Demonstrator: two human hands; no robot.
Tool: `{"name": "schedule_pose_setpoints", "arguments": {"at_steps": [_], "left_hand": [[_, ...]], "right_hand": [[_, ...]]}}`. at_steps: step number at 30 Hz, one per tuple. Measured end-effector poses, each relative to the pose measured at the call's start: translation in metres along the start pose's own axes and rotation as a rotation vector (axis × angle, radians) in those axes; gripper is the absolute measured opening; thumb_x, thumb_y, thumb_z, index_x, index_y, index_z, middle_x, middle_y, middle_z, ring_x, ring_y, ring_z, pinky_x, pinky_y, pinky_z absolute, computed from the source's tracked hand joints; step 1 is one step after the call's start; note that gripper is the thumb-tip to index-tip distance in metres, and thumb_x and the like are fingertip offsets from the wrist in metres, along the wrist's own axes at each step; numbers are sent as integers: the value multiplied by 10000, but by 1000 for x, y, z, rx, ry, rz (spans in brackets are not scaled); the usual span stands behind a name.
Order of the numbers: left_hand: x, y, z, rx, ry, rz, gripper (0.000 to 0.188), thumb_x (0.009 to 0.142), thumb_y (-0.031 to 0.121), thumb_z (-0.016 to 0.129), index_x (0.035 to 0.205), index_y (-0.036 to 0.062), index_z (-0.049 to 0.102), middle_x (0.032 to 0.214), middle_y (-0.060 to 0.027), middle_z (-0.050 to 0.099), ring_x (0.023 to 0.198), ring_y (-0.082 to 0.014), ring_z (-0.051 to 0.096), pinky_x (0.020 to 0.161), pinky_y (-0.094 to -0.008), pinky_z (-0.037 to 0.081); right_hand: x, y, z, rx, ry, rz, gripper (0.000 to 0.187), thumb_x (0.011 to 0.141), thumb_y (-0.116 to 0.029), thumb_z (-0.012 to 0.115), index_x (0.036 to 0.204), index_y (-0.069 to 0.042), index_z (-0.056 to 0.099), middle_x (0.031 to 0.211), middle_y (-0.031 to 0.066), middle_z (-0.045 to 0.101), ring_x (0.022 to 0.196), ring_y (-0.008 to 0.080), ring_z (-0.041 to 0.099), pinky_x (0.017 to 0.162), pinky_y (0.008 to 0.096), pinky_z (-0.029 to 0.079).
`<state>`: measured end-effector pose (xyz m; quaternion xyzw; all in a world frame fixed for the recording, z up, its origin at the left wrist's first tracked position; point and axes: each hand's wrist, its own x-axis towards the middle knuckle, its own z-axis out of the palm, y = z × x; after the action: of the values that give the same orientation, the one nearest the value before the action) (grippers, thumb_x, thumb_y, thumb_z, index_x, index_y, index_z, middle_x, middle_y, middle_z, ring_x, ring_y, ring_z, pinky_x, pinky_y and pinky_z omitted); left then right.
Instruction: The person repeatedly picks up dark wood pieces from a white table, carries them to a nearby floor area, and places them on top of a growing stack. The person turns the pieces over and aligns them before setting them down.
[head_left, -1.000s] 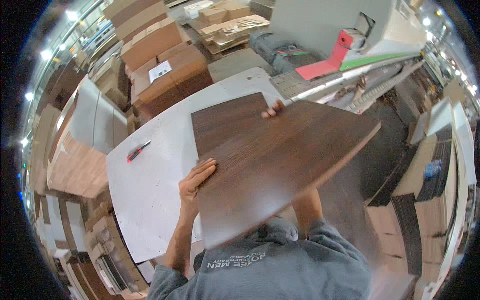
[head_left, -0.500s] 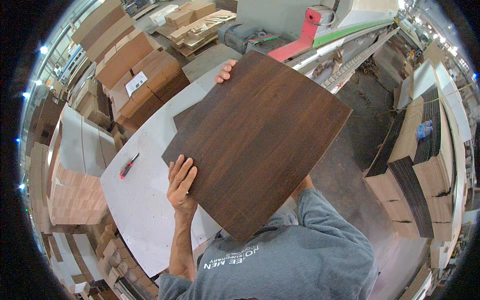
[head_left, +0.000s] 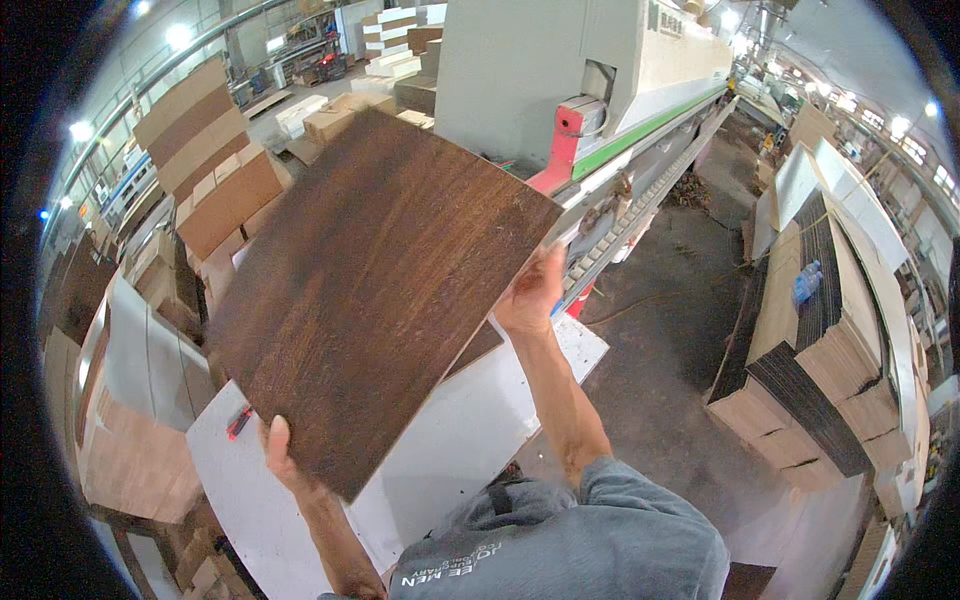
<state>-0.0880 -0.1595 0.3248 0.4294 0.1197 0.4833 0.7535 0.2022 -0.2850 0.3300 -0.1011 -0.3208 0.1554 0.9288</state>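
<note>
A dark brown wood-grain panel [head_left: 375, 290] is raised in front of me, tilted above the white work surface [head_left: 440, 440]. At its near left corner, my left hand [head_left: 280, 458] grips the edge, the thumb on the face and most fingers hidden behind. On the right edge my right hand [head_left: 535, 290] holds the panel, its fingers partly out of sight. Part of another dark brown panel [head_left: 476, 350] shows below the raised one, on the white surface. Left of my left hand lies a red-handled tool [head_left: 240, 422], half hidden by the panel.
A large grey-white machine [head_left: 525, 85] with a red arm [head_left: 562, 145] and a green strip stands ahead. Stacked boards [head_left: 810, 370] rise on the right, with a blue-tinted bottle [head_left: 806, 283] on top. Cardboard stacks [head_left: 225, 190] and pale panels [head_left: 150, 340] line the left side.
The panel has shifted left and turned in my hands. My right hand, earlier showing only fingertips over the far edge, now grips the right edge. My left hand moved down and left.
</note>
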Motion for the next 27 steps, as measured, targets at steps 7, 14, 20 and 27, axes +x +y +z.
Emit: {"name": "schedule_pose_setpoints", "arguments": {"at_steps": [7, 14, 20, 27], "left_hand": [[-23, -45, -67, -108, 140, -321, 213, 912, 145, 569, 899, -51, 653, 830, -142, 680, 724, -174, 651, 650, -286, 550], [-51, -93, -78, -880, 136, -838, 834, 890, 595, 600, 1248, -148, 474, 991, -185, 651, 713, -196, 638, 550, -272, 565], [-72, -124, -83, -958, 11, -923, 833, 897, 651, 537, 1179, -133, 541, 998, -224, 659, 756, -250, 666, 512, -267, 564], [-74, -135, -89, -942, 93, -938, 866, 897, 677, 506, 1145, -151, 551, 1012, -236, 657, 723, -279, 687, 493, -298, 585]], "right_hand": [[60, -15, 5, -696, -221, -366, 649, 971, -611, 419, 1208, -28, 581, 1178, 144, 594, 1160, 287, 533, 1072, 447, 366], [68, 14, 60, -1118, 2, -98, 340, 858, -318, 747, 799, 7, 671, 723, -41, 586, 701, 69, 492, 657, 248, 416], [81, 34, 94, -1414, -110, 14, 517, 845, -453, 749, 726, 33, 621, 644, -53, 488, 655, 72, 416, 597, 255, 364], [98, 75, 94, -1657, -223, 85, 621, 804, -560, 739, 789, 56, 665, 593, 94, 480, 647, 115, 467, 632, 323, 444]]}}
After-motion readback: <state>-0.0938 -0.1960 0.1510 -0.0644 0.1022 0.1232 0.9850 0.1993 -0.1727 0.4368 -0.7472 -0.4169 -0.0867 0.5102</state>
